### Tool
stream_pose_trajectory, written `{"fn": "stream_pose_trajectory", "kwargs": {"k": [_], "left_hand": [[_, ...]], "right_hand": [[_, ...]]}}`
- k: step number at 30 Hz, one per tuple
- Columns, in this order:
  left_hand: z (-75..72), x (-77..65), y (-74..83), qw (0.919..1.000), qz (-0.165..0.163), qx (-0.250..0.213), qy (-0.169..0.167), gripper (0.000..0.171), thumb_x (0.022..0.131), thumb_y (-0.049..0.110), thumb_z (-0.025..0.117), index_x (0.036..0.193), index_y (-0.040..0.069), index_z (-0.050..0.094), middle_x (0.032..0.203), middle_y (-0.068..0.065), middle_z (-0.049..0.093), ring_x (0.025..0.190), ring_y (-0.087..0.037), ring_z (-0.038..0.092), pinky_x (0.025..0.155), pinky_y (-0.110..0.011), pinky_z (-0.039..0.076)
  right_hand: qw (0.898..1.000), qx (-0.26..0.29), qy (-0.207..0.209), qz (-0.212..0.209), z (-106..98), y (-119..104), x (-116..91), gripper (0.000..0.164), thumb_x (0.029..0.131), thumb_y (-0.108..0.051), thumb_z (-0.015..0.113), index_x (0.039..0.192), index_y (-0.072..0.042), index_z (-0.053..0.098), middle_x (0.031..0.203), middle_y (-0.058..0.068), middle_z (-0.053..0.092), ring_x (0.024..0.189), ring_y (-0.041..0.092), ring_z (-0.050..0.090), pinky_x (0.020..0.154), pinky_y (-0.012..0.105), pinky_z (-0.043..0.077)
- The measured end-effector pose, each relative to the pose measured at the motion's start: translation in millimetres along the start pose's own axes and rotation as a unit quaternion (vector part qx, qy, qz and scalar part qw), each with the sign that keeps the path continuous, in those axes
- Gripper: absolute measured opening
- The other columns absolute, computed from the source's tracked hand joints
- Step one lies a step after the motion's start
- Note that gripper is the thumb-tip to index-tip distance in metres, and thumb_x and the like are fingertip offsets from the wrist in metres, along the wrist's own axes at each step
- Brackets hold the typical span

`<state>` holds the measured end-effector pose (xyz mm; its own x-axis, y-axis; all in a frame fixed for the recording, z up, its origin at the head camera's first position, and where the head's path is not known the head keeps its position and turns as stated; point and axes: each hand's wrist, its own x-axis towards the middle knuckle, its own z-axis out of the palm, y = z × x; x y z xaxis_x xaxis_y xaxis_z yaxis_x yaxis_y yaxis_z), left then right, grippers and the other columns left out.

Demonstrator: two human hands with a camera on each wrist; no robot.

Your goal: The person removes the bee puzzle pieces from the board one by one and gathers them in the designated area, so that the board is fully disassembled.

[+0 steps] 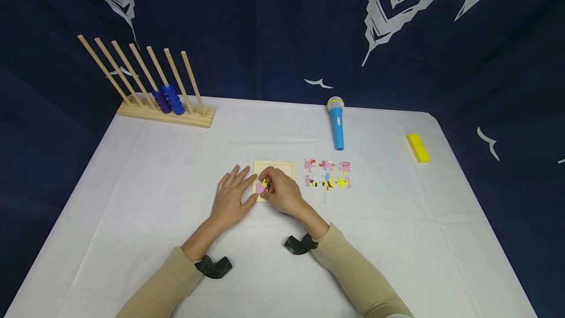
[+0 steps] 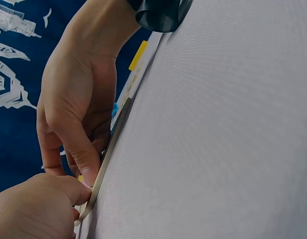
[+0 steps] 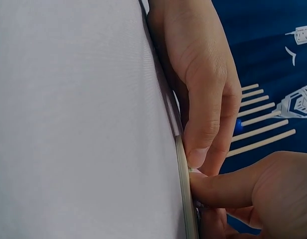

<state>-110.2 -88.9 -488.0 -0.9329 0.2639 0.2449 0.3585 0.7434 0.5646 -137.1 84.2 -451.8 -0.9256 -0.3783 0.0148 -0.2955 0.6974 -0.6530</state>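
Observation:
In the head view, a small wooden puzzle tray (image 1: 289,167) lies on the white table. My right hand (image 1: 282,193) is over it, thumb and fingers pinching a pink, yellow and black puzzle piece (image 1: 265,184) at the tray's left part; the fingers partly cover it. My left hand (image 1: 231,198) lies with spread fingers along the tray's left side, thumb and fingertips at its border. From the left wrist view, the tray edge (image 2: 113,137) runs beside both hands. Up close in the right wrist view, my left thumb and my right hand (image 3: 273,189) meet at the tray's edge.
Several loose puzzle pieces (image 1: 327,166) lie in two rows right of the tray. Behind them is a blue toy microphone (image 1: 337,126). A yellow block (image 1: 418,148) sits at the right. A wooden peg stand (image 1: 194,119) with purple and blue rings stands back left.

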Motion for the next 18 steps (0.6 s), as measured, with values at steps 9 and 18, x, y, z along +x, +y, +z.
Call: {"fn": "stream_pose_trajectory", "kwargs": {"k": [9,18], "left_hand": [[-0.5,0.6,-1.0,1.0000,0.001,0.003,0.000,0.047,0.091,0.024,0.065,0.133,0.006,0.060,0.150,-0.016,0.045,0.146,-0.037,0.029,0.118,-0.057,0.018],[-0.3,0.4,-0.3,1.0000,0.003,0.006,0.003,0.048,0.089,0.024,0.066,0.133,0.005,0.060,0.150,-0.017,0.045,0.146,-0.038,0.029,0.117,-0.057,0.018]], "right_hand": [[0.993,0.115,0.015,-0.005,-7,0,3,0.019,0.089,0.001,0.063,0.106,-0.006,0.060,0.080,0.003,0.055,0.060,0.008,0.046,0.054,0.018,0.036],[0.975,0.221,0.010,0.031,-38,-2,-11,0.025,0.094,0.000,0.057,0.119,0.002,0.053,0.091,0.009,0.049,0.065,0.025,0.065,0.054,0.030,0.056]]}}
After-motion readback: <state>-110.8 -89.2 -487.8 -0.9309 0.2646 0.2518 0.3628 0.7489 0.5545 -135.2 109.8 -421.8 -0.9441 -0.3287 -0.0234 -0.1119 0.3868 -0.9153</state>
